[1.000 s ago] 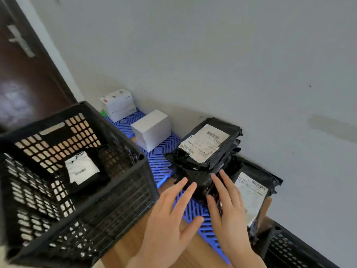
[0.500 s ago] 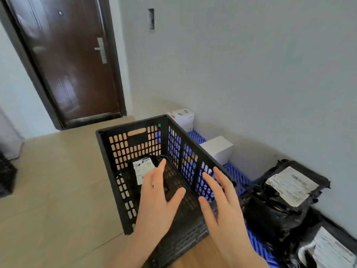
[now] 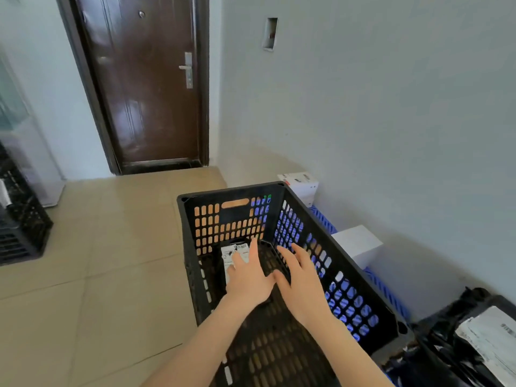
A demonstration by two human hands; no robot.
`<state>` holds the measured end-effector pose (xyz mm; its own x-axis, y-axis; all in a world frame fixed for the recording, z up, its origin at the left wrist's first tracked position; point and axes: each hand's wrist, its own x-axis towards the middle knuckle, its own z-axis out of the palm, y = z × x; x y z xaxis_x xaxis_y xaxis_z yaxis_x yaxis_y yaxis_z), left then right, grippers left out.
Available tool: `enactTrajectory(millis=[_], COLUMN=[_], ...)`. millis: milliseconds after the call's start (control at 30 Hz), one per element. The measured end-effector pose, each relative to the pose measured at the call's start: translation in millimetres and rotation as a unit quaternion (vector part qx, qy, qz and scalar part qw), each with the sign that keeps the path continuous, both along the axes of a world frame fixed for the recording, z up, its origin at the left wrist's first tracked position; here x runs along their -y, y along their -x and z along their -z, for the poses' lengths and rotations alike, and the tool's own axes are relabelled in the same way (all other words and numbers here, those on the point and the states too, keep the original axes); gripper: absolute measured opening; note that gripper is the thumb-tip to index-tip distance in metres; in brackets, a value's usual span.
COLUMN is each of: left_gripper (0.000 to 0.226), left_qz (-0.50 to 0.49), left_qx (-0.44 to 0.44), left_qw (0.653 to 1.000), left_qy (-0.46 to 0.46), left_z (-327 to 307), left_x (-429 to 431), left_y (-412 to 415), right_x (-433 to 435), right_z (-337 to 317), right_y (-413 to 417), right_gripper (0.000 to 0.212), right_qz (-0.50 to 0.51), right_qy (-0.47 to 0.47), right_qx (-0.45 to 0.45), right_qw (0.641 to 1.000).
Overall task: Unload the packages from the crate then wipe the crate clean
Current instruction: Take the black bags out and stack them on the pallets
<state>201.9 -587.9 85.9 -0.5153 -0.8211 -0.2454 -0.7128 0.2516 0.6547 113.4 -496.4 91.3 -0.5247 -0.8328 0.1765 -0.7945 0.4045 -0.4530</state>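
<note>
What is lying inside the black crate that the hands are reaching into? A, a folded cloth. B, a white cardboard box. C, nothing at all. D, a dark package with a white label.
D: a dark package with a white label lies on the floor at the far end of the crate, partly beneath the fingers of the left hand.

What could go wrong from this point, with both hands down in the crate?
1. The left hand is spread over the last package at the far end of the crate, with no grip on it yet. The thin bag could slip on lifting.
2. The right hand is close to the perforated side wall and might knock it.
3. The pile of black packages beside the crate looks uneven, so one more may slide off.
</note>
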Motion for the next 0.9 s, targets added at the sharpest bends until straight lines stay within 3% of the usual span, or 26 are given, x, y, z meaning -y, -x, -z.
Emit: enactTrajectory(millis=[167, 400, 633, 900], left_gripper=[0.083, 0.086, 0.089, 0.095], left_qz=[-0.081, -0.123, -0.130, -0.159], left_qx=[0.081, 0.125, 0.122, 0.119], left_qw=[0.993, 0.981, 0.980, 0.973], left_qy=[-0.043, -0.087, -0.090, -0.114], left_z=[50, 118, 158, 167], left_x=[31, 67, 76, 83], left_y=[25, 45, 48, 49], right_x=[51, 104, 125, 131], right_z=[53, 138, 187, 196], right_y=[46, 78, 85, 82], right_gripper=[0.056, 0.059, 0.062, 0.071], right_qz=[-0.015, -0.045, -0.071, -0.077], right_qy=[-0.130, -0.200, -0.220, -0.206], right_qx=[0.016, 0.115, 0.187, 0.241], right_qw=[0.991, 0.972, 0.955, 0.945])
